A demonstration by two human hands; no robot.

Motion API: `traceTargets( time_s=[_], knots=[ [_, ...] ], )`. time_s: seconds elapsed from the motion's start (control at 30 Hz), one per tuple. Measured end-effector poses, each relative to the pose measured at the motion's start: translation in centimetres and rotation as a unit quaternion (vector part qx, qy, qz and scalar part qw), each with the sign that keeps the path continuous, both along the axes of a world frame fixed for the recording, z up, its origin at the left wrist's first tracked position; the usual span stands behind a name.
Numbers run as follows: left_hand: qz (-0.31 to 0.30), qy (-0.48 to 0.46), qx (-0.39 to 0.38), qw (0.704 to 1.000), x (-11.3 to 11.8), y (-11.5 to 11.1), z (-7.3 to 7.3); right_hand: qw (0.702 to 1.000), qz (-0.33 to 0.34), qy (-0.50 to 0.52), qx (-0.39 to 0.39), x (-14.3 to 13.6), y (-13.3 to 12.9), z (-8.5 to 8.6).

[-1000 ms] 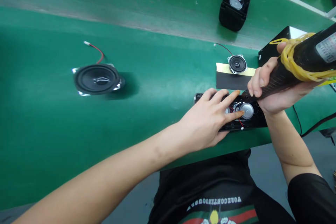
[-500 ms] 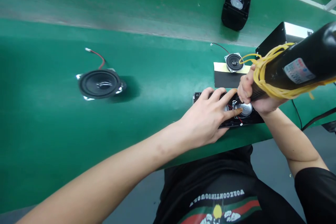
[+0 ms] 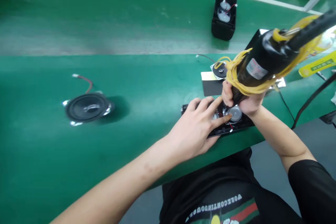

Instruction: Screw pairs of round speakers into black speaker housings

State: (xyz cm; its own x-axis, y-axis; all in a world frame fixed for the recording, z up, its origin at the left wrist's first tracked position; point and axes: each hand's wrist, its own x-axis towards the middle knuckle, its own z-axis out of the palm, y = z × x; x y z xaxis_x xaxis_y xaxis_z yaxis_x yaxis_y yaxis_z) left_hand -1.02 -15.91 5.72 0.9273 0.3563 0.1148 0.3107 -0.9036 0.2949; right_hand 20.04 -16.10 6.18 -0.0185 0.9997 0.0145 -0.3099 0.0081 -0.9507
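My left hand (image 3: 198,122) spans a black speaker housing (image 3: 246,121), its fingers over the top and the thumb at the near side. Inside the housing, a round silver-backed speaker driver (image 3: 235,114) shows beside my index fingertip. A short lead with a white plug (image 3: 231,130) hangs over the near edge. My right hand (image 3: 252,104) is wrapped round a black electric screwdriver (image 3: 265,50), wound with yellow cord. The tool leans over the housing, and its tip is hidden behind my fingers.
A large loose speaker (image 3: 88,107) lies on the green bench (image 3: 147,87) at left. A smaller speaker (image 3: 219,71) sits on a black-and-pale block (image 3: 211,87). Behind stands another black housing (image 3: 224,29) with drivers. A thick cable (image 3: 312,101) hangs at right.
The view has shifted, so the bench items appear lower and further left. The screwdriver looks more upright, with its cable end in sight. Both hands keep their hold.
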Motion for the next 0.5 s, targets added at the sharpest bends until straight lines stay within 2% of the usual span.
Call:
traceTargets(
  time_s=[0.03, 0.1, 0.17, 0.23, 0.3, 0.4, 0.5],
  knots=[
    [0.003, -0.01, 0.006, 1.0, -0.1, 0.0, -0.1, 0.999, -0.013, -0.004, 0.037, 0.1, -0.1, 0.5],
    [0.005, -0.032, 0.017, 0.999, -0.3, 0.0, -0.4, 0.985, -0.061, -0.01, 0.16, 0.7, -0.4, 2.2],
    [0.003, -0.044, 0.028, 0.999, -0.4, 0.0, -0.7, 0.948, -0.12, -0.011, 0.293, 2.0, -1.1, 4.5],
    [-0.002, -0.046, 0.03, 0.998, -0.6, 0.2, -0.8, 0.911, -0.19, -0.021, 0.366, 3.9, -1.9, 6.9],
    [-0.005, -0.053, 0.028, 0.998, -0.4, 0.2, -0.9, 0.89, -0.273, -0.063, 0.359, 6.3, -2.5, 8.5],
    [-0.012, -0.063, 0.038, 0.997, 0.4, 0.1, -1.1, 0.861, -0.389, -0.127, 0.302, 9.9, -2.6, 9.1],
    [-0.014, -0.051, 0.056, 0.997, 1.3, 0.1, -1.1, 0.859, -0.412, -0.127, 0.277, 12.2, -1.9, 8.3]
  ],
)
